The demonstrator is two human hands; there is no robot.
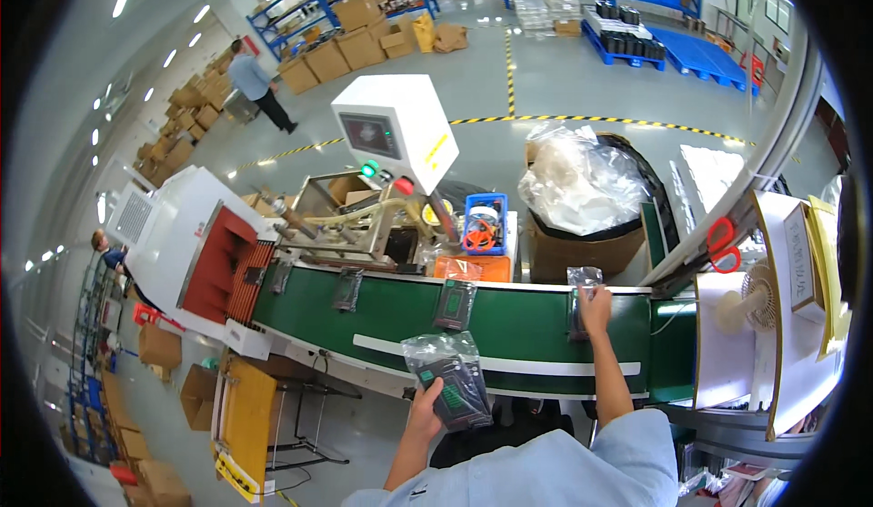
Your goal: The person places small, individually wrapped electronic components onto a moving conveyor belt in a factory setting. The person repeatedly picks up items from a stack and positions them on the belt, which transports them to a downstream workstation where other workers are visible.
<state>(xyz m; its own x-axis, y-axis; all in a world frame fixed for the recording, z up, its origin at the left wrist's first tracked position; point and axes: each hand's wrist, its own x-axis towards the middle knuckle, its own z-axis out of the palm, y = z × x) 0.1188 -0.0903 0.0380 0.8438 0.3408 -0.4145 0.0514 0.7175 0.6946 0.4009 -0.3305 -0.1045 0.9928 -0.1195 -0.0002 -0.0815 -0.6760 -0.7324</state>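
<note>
My left hand (pixel 426 409) grips a small stack of clear plastic bags with flat dark items (pixel 459 395) inside, held in front of the conveyor's near edge. Farther right, my right hand (pixel 597 309) closes on another bagged dark item (pixel 576 321), which lies on the green conveyor belt (pixel 527 325); its clear bag end spreads out beyond my fingers. On the belt to the left lie a bagged dark item with a green mark (pixel 454 304), a similar bagged item (pixel 347 289), and one more bag (pixel 281 276) near the machine's mouth.
A white machine with red curtain strips (pixel 220 266) covers the belt's left end. Behind the belt stand a control box (pixel 396 130), a blue bin (pixel 485 225) and a carton topped with clear plastic (pixel 582 252). Red scissors (pixel 723 245) and a fan (pixel 757 298) are at right.
</note>
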